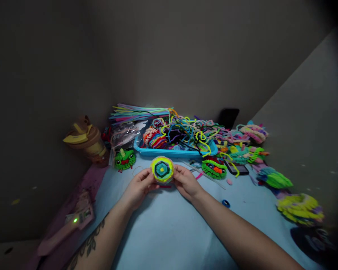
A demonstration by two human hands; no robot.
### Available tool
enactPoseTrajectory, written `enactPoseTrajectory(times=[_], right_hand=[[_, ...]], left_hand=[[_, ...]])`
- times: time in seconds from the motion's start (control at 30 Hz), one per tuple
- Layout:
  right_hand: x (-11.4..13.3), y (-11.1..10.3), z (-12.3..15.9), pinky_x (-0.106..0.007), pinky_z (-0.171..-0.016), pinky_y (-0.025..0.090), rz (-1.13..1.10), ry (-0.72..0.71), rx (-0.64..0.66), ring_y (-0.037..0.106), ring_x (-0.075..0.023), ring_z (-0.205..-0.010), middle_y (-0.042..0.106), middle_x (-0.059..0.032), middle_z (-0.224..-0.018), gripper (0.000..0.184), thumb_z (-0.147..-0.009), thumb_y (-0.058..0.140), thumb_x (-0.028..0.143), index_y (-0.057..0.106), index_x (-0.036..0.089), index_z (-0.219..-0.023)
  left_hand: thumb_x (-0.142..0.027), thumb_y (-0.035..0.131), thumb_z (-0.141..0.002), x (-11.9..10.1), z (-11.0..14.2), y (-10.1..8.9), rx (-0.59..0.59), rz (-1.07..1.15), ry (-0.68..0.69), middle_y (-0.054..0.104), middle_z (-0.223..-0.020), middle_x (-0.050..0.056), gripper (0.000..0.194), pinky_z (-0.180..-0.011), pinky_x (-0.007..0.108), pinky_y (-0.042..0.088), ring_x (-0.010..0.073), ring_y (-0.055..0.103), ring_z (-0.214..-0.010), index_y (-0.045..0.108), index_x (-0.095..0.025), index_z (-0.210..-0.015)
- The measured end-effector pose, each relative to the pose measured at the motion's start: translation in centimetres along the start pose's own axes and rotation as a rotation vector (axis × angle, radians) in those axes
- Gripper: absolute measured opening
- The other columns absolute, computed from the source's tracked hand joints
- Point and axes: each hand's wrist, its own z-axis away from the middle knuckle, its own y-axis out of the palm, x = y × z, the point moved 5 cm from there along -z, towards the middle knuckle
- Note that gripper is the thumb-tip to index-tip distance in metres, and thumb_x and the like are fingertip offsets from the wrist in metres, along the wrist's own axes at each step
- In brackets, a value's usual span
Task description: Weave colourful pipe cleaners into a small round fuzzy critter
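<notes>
The counter (pixel 163 240) is covered in light blue, and at its far side a blue tray (pixel 174 152) is set. By the tray, a heap of multicoloured fuzzy strands (pixel 188 129) is held, some of them spilled over its front rim. Behind the tray's left part, a bundle of straight pastel stems (pixel 142 113) is laid. Well to the left of the tray, a brown lidded cup (pixel 87 142) is placed; nearer the camera than the cup, a pink device (pixel 80 219) is seen with a green light lit. To the right of the tray and nearer the camera, a yellow ruffled piece (pixel 300 209) is left. Just in front of the tray's left end, a green ruffled face (pixel 125 160) is placed, and by its right end a green and red one (pixel 214 167). In front of the tray, near its middle, a round yellow piece with teal rings (pixel 162 169) is grasped at its left edge by the left hand (pixel 139 185) and at its right edge by the right hand (pixel 187 182). Nearer the camera than the tray's right end, a small dark blue ring (pixel 225 203) is laid.
</notes>
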Motion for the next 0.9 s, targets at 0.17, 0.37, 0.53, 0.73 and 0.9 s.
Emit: enactPoseTrajectory(times=[0.17, 0.37, 0.53, 0.73, 0.9], right_hand=[[0.2, 0.3, 0.1, -0.025, -0.066, 0.043, 0.030, -0.005, 0.017, 0.055, -0.0123, -0.064, 0.065, 0.0008, -0.071, 0.035, -0.060, 0.081, 0.045, 0.065, 0.018, -0.076], [0.2, -0.1, 0.1, -0.026, -0.068, 0.043, 0.168, -0.092, -0.008, 0.054, -0.0128, -0.067, 0.063, 0.0016, -0.071, 0.031, -0.061, 0.080, 0.043, 0.064, 0.019, -0.072], [1.3, 0.6, 0.7, -0.028, -0.070, 0.044, 0.584, -0.295, 0.001, 0.054, -0.0152, -0.072, 0.059, -0.0009, -0.072, 0.020, -0.073, 0.071, 0.038, 0.065, 0.019, -0.069], [2.0, 4.1, 2.9, -0.032, -0.071, 0.047, 1.115, -0.667, 0.267, 0.056, -0.0180, -0.077, 0.062, -0.0052, -0.078, 0.010, -0.084, 0.057, 0.023, 0.066, 0.022, -0.081], [2.0, 4.1, 3.2, -0.033, -0.073, 0.048, 1.072, -0.694, 0.281, 0.058, -0.0192, -0.082, 0.063, -0.0075, -0.084, 0.020, -0.087, 0.053, 0.037, 0.065, 0.022, -0.092]], left_hand=[[-0.041, 0.076, -0.066, -0.4, -0.1, -0.3, -0.047, 0.005, 0.081, 0.065, -0.083, 0.005, 0.034, -0.073, 0.025, 0.051, 0.0152, 0.060, -0.079, 0.068, -0.013, -0.084], [-0.041, 0.073, -0.069, -1.1, -0.1, -1.2, -0.143, -0.112, 0.168, 0.066, -0.088, 0.005, 0.038, -0.073, 0.024, 0.048, 0.0143, 0.060, -0.078, 0.065, -0.015, -0.094], [-0.042, 0.072, -0.069, -1.9, 0.4, -1.5, -0.255, -0.283, 0.243, 0.064, -0.101, 0.008, 0.048, -0.068, 0.025, 0.049, 0.0174, 0.060, -0.081, 0.059, -0.016, -0.107], [-0.040, 0.070, -0.073, -1.3, 1.1, -0.4, -0.082, -0.191, 0.127, 0.056, -0.122, 0.010, 0.057, -0.077, 0.026, 0.048, 0.0247, 0.055, -0.106, 0.053, -0.021, -0.123], [-0.037, 0.074, -0.069, -1.2, 1.2, -0.2, -0.058, -0.061, 0.058, 0.060, -0.114, 0.010, 0.067, -0.071, 0.026, 0.048, 0.0237, 0.060, -0.095, 0.047, -0.022, -0.128]])
